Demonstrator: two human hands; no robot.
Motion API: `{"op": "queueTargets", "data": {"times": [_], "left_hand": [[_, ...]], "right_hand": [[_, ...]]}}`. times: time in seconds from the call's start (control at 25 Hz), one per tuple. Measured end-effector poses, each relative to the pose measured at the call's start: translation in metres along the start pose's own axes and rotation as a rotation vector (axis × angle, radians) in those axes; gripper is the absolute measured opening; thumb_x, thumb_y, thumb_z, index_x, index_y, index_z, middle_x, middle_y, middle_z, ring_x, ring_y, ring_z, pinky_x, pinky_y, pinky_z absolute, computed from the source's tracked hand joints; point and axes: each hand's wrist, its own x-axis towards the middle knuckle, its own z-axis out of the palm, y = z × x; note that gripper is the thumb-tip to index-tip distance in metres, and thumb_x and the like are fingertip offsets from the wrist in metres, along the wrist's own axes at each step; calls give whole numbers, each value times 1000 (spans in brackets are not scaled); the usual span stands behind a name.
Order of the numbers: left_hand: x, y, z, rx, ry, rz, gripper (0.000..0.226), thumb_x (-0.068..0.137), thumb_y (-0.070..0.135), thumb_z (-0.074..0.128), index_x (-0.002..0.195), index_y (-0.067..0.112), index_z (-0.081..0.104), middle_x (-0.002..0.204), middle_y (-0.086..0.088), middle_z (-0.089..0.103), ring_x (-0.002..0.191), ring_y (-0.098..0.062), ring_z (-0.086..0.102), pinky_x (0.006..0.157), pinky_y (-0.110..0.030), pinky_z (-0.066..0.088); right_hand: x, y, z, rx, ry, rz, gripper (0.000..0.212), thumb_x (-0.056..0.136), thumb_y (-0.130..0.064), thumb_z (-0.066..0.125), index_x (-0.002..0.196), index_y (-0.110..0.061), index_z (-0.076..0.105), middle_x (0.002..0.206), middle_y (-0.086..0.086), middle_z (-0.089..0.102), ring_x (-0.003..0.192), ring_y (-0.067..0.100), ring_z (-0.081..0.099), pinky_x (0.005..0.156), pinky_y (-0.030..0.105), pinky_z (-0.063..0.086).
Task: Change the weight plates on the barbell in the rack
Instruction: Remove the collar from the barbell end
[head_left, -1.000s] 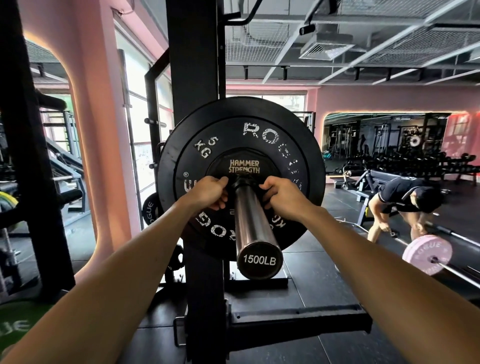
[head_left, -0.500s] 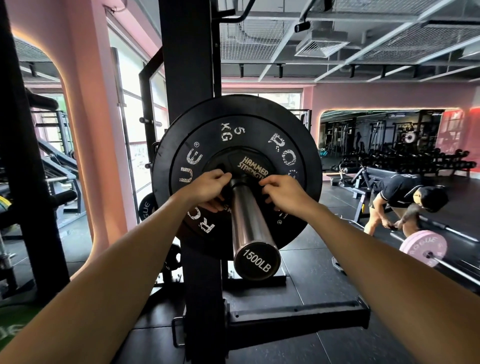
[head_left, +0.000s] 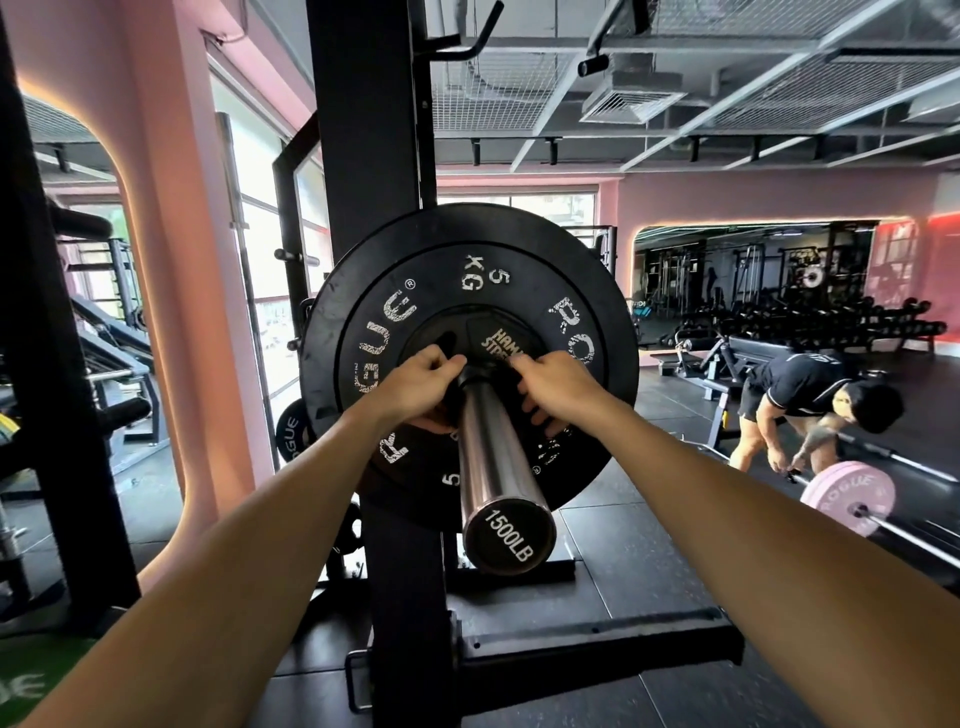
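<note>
Gym floor (head_left: 649, 561), black matting; pink walls, windows at left. A black rack upright (head_left: 371, 156) stands centre, with a second person (head_left: 810, 400) bent over a pink plate (head_left: 848, 496) at right. A black 5 kg plate (head_left: 467, 306) sits on the sleeve (head_left: 493, 457), a small plate (head_left: 498, 340) in front of it. Left hand (head_left: 423, 379) and right hand (head_left: 553, 382) flank the sleeve, fingers curled onto the small plate's edges, gripping it.
</note>
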Motion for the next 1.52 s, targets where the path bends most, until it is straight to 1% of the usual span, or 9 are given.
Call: {"op": "queueTargets", "data": {"times": [0.24,0.36,0.52,0.84,1.08,1.2,1.32,1.44,1.52], "left_hand": [[-10,11,-7,139,-130,-142,51,95,62,36,114,15,34,95,-24,63,76,-38,70,67,-49,61],[-17,11,4,-14,-170,-202,49,93,66,37,106,19,31,93,-15,58,68,-25,66,52,-34,59],[-15,13,25,-280,-3,-220,48,89,62,52,100,21,28,92,1,48,71,-13,54,40,-24,47],[-13,12,34,-453,127,-188,40,92,36,57,107,21,24,85,2,40,67,-10,47,47,-27,41],[-19,16,34,-455,150,-186,36,95,32,56,108,21,24,81,2,37,63,-9,42,29,-13,37],[-20,15,34,-486,148,-189,32,96,31,53,106,22,24,83,1,37,64,-10,42,30,-13,40],[-22,8,36,-602,104,-241,32,96,36,52,105,23,24,90,-1,38,72,-13,47,50,-26,50],[-21,1,36,-626,74,-274,34,97,40,50,106,22,23,95,-2,38,77,-14,50,66,-34,51],[-24,2,34,-582,51,-263,31,99,39,46,108,20,24,91,2,39,73,-11,50,55,-28,53]], "right_hand": [[8,-32,8,-172,-86,173,81,76,-81,44,113,-11,61,86,10,63,70,26,64,57,29,52],[12,-30,12,-201,-62,132,74,82,-73,44,115,-10,63,90,9,66,70,25,61,58,27,46],[21,-26,13,-314,6,1,64,90,-58,40,122,-6,60,122,18,63,106,36,63,83,34,48],[27,-26,14,-341,48,-111,51,91,-42,41,115,-3,62,125,21,59,112,36,58,85,33,44],[20,-27,13,-247,100,-112,50,92,-43,44,107,0,64,117,23,61,107,39,59,84,35,47],[19,-15,18,-52,168,-60,43,92,-36,41,88,-1,65,89,25,63,73,32,66,58,28,45],[14,0,15,191,246,57,40,92,-23,39,58,-7,51,52,11,55,23,13,40,28,15,25],[12,0,11,161,154,46,37,95,-24,41,62,-10,49,52,8,57,26,14,38,28,13,23],[8,-5,9,168,99,78,35,95,-27,45,65,-10,48,54,8,57,34,17,37,31,12,23]]}}
